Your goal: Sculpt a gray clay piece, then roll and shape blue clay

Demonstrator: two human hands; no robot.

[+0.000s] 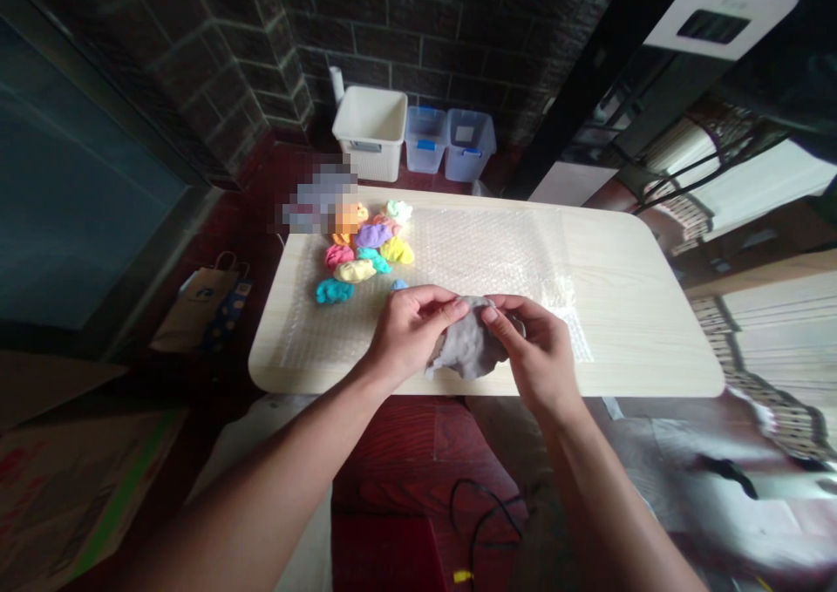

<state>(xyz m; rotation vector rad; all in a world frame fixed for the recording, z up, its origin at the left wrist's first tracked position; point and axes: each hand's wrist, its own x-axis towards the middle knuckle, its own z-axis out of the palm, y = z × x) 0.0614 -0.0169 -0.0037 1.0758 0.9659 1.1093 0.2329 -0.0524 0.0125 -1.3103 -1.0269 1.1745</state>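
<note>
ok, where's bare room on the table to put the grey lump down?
Free: the bubble wrap between the coloured clay pieces and the hands, and bare table to the right of the wrap. Crowded: far-left corner with the clay pieces; near edge, where left hand and right hand hold the grey lump.

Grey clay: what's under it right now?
Under the grey clay, held by left hand and right hand, lie bubble wrap and table; the spot directly beneath is hidden.

Soft daylight falls evenly on the pale table [621,313], while the brick wall [418,43] and floor sit dim — shadows stay faint. Wide-angle bending warps the edges, a pixelated patch [320,198] masks one spot, and the corners blur.
</note>
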